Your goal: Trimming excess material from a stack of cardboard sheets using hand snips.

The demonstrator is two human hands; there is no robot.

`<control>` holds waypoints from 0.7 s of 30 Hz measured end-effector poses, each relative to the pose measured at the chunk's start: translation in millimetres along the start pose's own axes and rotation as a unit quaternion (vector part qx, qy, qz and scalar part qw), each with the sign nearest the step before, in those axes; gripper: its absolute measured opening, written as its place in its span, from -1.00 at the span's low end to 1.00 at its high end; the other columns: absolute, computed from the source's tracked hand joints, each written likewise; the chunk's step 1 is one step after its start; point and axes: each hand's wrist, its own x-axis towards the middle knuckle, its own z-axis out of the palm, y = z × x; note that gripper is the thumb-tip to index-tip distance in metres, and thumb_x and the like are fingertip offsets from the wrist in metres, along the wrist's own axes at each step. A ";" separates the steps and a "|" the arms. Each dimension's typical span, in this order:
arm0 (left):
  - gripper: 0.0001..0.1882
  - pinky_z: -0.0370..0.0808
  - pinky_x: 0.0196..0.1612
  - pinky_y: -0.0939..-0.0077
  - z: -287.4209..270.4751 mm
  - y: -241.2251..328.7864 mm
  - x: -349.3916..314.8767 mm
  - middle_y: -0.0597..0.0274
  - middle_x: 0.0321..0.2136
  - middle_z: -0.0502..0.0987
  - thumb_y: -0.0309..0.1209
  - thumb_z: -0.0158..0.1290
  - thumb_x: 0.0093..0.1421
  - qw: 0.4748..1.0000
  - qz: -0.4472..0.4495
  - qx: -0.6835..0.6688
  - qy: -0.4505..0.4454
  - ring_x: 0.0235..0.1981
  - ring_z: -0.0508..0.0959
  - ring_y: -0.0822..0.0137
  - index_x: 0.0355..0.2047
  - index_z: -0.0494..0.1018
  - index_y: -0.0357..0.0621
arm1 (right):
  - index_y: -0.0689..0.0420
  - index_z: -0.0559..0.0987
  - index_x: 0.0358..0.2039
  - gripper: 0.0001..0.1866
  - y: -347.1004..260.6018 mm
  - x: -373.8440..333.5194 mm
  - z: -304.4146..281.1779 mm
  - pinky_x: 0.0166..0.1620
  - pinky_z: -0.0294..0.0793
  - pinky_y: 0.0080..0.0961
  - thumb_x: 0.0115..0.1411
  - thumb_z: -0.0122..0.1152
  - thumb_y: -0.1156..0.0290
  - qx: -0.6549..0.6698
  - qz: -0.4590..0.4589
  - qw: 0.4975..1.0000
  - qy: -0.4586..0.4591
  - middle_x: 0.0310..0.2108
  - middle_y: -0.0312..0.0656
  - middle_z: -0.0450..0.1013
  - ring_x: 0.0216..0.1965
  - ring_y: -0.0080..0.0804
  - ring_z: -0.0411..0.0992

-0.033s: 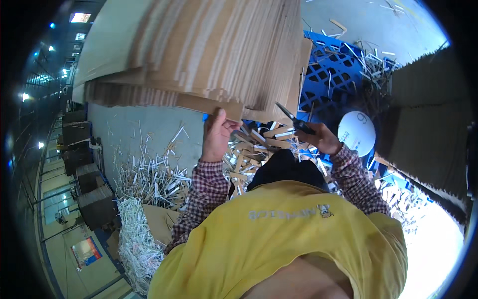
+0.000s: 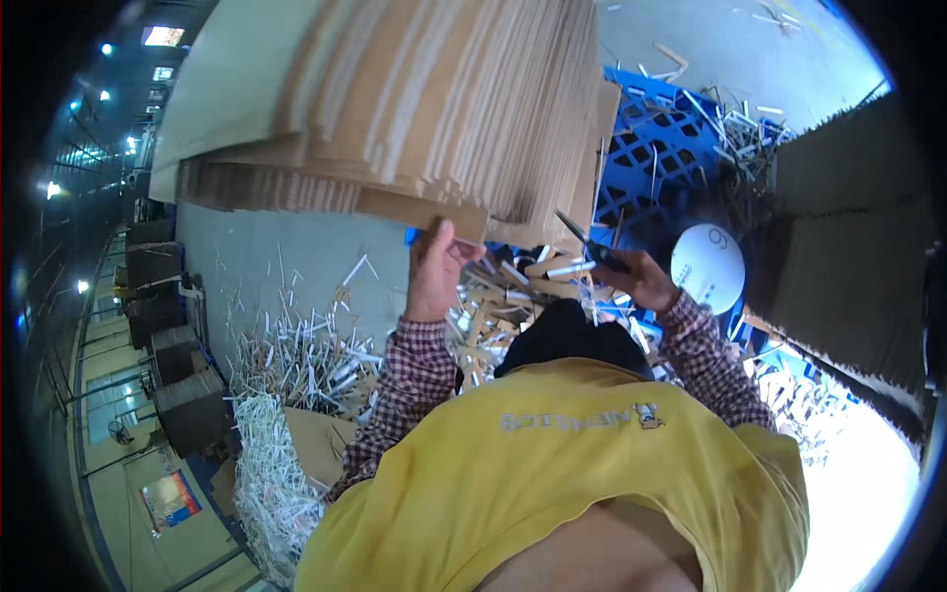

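A tall stack of brown cardboard sheets [image 2: 464, 89] leans over the top of the view, its cut edges lined up in stripes. My left hand [image 2: 435, 276] pinches the lower edge of a cardboard flap [image 2: 419, 209] at the stack's near side, thumb on top. To the right, my right hand [image 2: 646, 281] is closed around the dark handle of a narrow, pointed bladed tool [image 2: 574, 227]. Its tip points up and left, close to the stack's bottom right corner. Whether it has one blade or two I cannot make out.
Cardboard offcuts [image 2: 483, 321] and paper strips [image 2: 306, 345] litter the floor. Blue plastic pallets [image 2: 656, 148] lie right of the stack, near a white round disc [image 2: 707, 266]. Another dark cardboard stack [image 2: 838, 257] stands far right. Shredded paper [image 2: 266, 483] is heaped at lower left.
The stack and my left hand appear very slightly farther right in the picture. Both grips are the same.
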 end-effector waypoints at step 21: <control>-0.75 0.33 -0.60 0.70 35.3 -266.3 118.5 0.25 -0.48 0.43 -0.30 -0.10 0.10 0.836 -0.005 0.429 -0.343 -0.61 0.37 0.55 -0.30 0.32 -0.24 | 0.19 0.50 -0.61 -0.69 90.5 -66.0 -9.2 -0.50 0.32 -0.43 -0.17 0.17 0.17 -0.041 0.175 0.919 0.352 -0.66 -0.16 0.39 -0.59 -0.43 0.35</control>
